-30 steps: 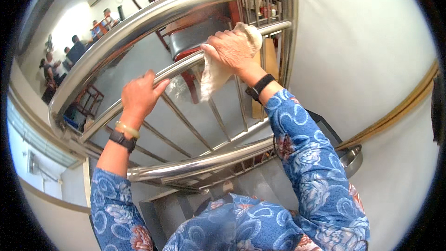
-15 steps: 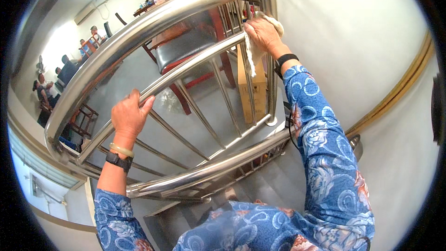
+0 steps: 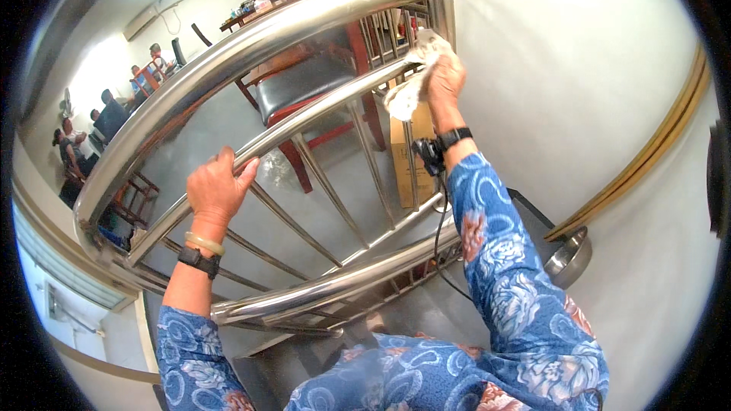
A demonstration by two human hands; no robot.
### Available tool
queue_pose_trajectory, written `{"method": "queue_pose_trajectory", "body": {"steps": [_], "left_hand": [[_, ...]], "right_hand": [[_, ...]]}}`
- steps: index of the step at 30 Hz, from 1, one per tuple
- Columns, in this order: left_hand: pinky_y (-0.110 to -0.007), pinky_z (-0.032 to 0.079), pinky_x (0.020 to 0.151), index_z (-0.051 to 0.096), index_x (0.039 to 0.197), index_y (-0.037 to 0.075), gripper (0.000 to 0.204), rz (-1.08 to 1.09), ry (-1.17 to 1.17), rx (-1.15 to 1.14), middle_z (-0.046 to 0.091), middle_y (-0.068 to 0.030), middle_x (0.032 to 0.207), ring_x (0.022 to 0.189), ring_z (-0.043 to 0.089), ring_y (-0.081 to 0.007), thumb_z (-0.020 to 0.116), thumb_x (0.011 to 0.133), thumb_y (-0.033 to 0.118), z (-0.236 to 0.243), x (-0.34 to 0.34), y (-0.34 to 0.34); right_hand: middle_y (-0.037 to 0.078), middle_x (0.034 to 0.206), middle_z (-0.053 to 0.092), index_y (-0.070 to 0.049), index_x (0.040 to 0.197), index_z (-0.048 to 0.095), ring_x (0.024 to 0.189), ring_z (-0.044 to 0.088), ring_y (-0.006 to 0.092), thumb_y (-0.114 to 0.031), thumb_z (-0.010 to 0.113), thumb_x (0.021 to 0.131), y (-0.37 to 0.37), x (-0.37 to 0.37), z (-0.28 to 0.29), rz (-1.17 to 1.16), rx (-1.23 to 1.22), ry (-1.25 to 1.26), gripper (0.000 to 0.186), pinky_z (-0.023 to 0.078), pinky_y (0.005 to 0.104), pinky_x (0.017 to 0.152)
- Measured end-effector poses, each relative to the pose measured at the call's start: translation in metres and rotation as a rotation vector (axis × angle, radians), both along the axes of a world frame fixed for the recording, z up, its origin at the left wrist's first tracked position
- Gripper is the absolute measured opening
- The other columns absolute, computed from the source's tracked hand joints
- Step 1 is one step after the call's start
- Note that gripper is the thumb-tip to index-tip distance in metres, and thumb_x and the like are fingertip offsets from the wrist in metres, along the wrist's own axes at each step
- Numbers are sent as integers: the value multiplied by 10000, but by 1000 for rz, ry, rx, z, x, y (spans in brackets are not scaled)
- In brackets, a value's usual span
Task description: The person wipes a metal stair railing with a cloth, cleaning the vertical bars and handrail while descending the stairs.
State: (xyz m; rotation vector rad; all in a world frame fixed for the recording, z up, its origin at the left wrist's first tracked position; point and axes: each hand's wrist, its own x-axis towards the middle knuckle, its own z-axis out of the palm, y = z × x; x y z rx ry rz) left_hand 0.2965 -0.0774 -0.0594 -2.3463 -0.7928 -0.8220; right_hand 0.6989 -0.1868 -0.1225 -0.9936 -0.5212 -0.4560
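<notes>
My left hand is wrapped round the middle rail of a shiny steel stair railing, its thumb lying along the bar. At the far right end of that rail, my right hand grips a whitish cloth. The cloth is bunched against the rail's end near the upright post, and part of it hangs down. Most of my right fingers are hidden behind the cloth. Above both hands curves the thick top handrail. Slanted thin bars run down from the middle rail to a lower one.
Beyond the railing stand a dark red chair with a black seat and a cardboard box. Several people sit far off at the left. A steel basin and wooden poles are beside the white wall at right. Stairs lie below me.
My right hand has turned over at the rail's end, with its wrist now bent upright and the cloth bunched to its left. The left hand has stayed nearly in place.
</notes>
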Motion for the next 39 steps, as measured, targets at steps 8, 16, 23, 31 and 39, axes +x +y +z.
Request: {"method": "queue_pose_trajectory", "body": {"steps": [8, 16, 23, 31, 39], "left_hand": [[-425, 455, 488, 517, 723, 96, 435, -14, -8, 16, 591, -101, 624, 560, 588, -323, 611, 791, 516, -2, 5, 0], [-431, 446, 488, 507, 726, 96, 444, 2, -20, 45, 581, -98, 621, 571, 587, -322, 589, 807, 524, -5, 7, 0], [-425, 452, 498, 514, 738, 95, 449, 20, -36, 52, 590, -96, 636, 584, 591, -315, 587, 800, 534, 0, 0, -2], [-406, 451, 500, 529, 721, 91, 445, 27, -52, 51, 583, -95, 620, 563, 583, -306, 615, 758, 526, -2, 2, 3], [-401, 449, 496, 548, 705, 85, 434, -31, -102, 43, 574, -95, 607, 535, 571, -296, 632, 734, 510, 1, 0, -1]], "right_hand": [[124, 1019, 620, -67, 1107, 573, 904, 608, 264, -325, 563, 856, -96, -85, -89, 585, -65, 263, 360, 500, 390, 806], [106, 880, 630, -97, 1012, 601, 787, 611, 277, -329, 534, 849, -116, -101, -46, -359, -1006, -172, 292, 487, 396, 715], [97, 809, 640, -114, 946, 623, 738, 610, 283, -341, 513, 850, -111, -117, 1, -525, -1099, -281, 269, 478, 398, 675], [105, 870, 654, -113, 925, 643, 834, 596, 274, -378, 507, 873, -89, -115, 93, -614, -1183, -333, 302, 478, 386, 741], [92, 862, 636, -134, 877, 644, 788, 595, 285, -291, 556, 805, -29, -92, 146, -781, -1077, -718, 194, 459, 396, 706]]}}
